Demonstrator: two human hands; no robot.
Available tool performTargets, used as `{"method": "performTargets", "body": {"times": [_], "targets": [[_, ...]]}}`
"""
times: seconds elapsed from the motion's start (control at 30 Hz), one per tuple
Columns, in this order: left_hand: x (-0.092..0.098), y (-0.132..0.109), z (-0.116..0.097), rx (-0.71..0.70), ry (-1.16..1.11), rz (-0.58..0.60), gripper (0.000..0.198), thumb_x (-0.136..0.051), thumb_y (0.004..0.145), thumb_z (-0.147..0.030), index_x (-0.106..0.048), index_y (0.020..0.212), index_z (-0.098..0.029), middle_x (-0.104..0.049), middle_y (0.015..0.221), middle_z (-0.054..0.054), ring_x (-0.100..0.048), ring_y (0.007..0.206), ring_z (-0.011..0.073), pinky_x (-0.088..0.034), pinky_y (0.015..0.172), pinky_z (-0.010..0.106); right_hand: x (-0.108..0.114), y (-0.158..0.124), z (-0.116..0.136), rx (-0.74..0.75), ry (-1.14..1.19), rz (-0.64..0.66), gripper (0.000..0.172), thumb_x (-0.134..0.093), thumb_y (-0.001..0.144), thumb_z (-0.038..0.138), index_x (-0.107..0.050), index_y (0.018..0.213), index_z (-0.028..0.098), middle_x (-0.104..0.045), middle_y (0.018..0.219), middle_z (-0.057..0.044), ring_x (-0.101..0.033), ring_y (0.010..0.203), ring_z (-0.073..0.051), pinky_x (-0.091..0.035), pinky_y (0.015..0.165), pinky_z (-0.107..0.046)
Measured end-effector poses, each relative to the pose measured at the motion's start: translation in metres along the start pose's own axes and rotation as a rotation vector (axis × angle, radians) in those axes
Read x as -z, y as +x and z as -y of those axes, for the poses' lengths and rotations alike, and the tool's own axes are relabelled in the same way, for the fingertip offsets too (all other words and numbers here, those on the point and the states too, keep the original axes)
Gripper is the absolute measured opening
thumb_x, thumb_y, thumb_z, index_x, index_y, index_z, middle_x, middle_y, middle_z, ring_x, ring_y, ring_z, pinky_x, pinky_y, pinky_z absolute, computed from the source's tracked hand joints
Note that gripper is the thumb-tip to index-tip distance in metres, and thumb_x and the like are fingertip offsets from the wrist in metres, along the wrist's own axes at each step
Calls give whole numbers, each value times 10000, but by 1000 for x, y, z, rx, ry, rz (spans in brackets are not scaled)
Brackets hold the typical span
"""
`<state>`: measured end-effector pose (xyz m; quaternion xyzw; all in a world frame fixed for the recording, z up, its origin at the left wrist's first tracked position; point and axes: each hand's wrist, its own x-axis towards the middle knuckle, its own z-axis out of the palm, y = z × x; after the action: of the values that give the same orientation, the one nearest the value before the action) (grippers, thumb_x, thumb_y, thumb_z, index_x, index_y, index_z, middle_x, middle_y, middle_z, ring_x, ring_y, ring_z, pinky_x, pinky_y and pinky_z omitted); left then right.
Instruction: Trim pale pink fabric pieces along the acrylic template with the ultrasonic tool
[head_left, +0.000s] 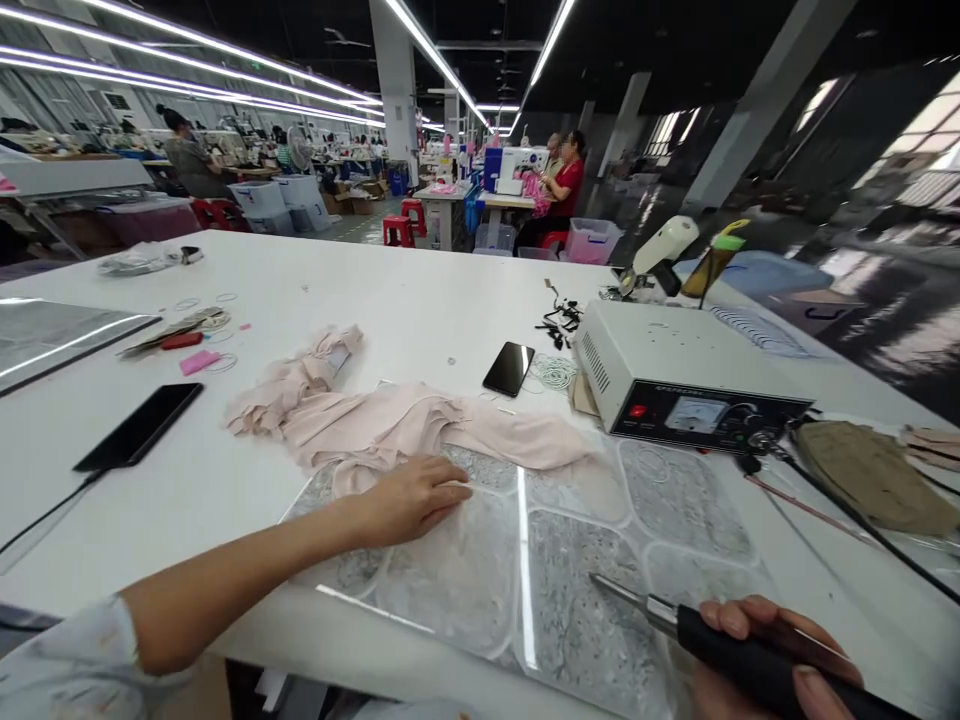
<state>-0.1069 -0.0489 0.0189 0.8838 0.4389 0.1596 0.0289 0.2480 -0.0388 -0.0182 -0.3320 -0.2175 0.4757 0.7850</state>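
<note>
My right hand (780, 650) is closed around a black-handled tool with a pointed metal tip (660, 610). The tip points left and sits over a glossy grey marble-patterned board (592, 600). My left hand (420, 497) rests with fingers stretched out at the near edge of a crumpled pale pink fabric (375, 425). Part of that cloth spreads rightward over the board, thin and see-through at its end. Whether a sheer layer lies under my left fingers, I cannot tell.
A metal control box (690, 370) with a dial stands at right, beside tan fabric pieces (874, 475). A small phone (509, 368) lies behind the cloth; a larger corded phone (139, 428) is at left. People work at machines farther back.
</note>
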Motion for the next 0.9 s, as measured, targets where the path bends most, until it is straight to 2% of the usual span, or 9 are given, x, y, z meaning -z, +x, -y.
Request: {"method": "performTargets", "body": {"times": [0.17, 0.23, 0.3, 0.4, 0.5, 0.57, 0.67, 0.77, 0.9], "targets": [[-33, 84, 22, 23, 13, 22, 191, -600, 912, -222, -624, 1084, -144, -609, 1111, 119, -609, 1005, 224, -512, 883, 343, 0, -3, -1, 2, -108, 16, 226, -647, 599, 286, -628, 810, 208, -632, 759, -6, -555, 589, -134, -549, 576, -356], [-43, 104, 28, 61, 8, 43, 154, -587, 932, -238, -629, 1035, -132, -617, 1067, 106, -619, 957, 208, -528, 850, 354, 0, -3, -2, 25, -93, 15, 212, -648, 611, 284, -632, 809, 211, -633, 754, -2, -556, 590, -129, -546, 581, -344], [-48, 115, 31, 91, -7, 67, 208, -569, 956, -283, -604, 1100, -137, -612, 1098, 85, -623, 943, 189, -543, 827, 365, -3, -5, -2, 47, -87, 24, 200, -642, 624, 286, -636, 809, 210, -629, 742, -2, -552, 586, -125, -536, 573, -335], [-41, 118, 31, 111, -25, 93, 273, -569, 961, -322, -572, 1166, -142, -602, 1130, 77, -626, 939, 183, -552, 808, 370, -11, -7, 2, 64, -96, 21, 198, -644, 617, 286, -628, 796, 204, -619, 722, 7, -542, 569, -113, -521, 560, -317], [-26, 117, 24, 97, -22, 103, 148, -510, 980, -238, -601, 1002, -124, -618, 981, 54, -613, 860, 157, -528, 767, 310, -20, -10, 7, 43, -81, -69, 213, -655, 571, 278, -597, 758, 195, -598, 697, 20, -524, 547, -99, -508, 545, -292], [-17, 114, 15, 76, -4, 113, 177, -433, 983, -163, -580, 889, -135, -607, 883, 50, -591, 819, 155, -493, 745, 274, -25, -12, 10, 25, -66, -124, 225, -650, 544, 272, -577, 741, 192, -586, 683, 25, -521, 542, -97, -502, 533, -283], [-10, 104, -1, 26, 16, 169, 141, -412, 961, -130, -533, 895, -157, -595, 833, 42, -578, 734, 163, -464, 681, 263, -24, -14, 12, 21, -46, -139, 220, -623, 534, 260, -562, 735, 193, -579, 671, 25, -526, 539, -104, -502, 522, -288], [-9, 92, -13, -6, 28, 240, 130, -417, 925, -77, -501, 958, -170, -599, 851, 43, -581, 685, 171, -451, 640, 267, -12, -14, 11, 44, -40, -90, 212, -601, 555, 249, -564, 756, 191, -585, 673, 13, -531, 532, -113, -509, 512, -302], [-8, 85, -23, 46, 26, 294, 110, -408, 963, -106, -502, 976, -162, -630, 927, 66, -626, 738, 186, -454, 630, 263, 21, -5, 5, 7, 51, 52, 221, -636, 598, 239, -583, 810, 204, -604, 712, -6, -564, 568, -152, -532, 506, -349]]}}
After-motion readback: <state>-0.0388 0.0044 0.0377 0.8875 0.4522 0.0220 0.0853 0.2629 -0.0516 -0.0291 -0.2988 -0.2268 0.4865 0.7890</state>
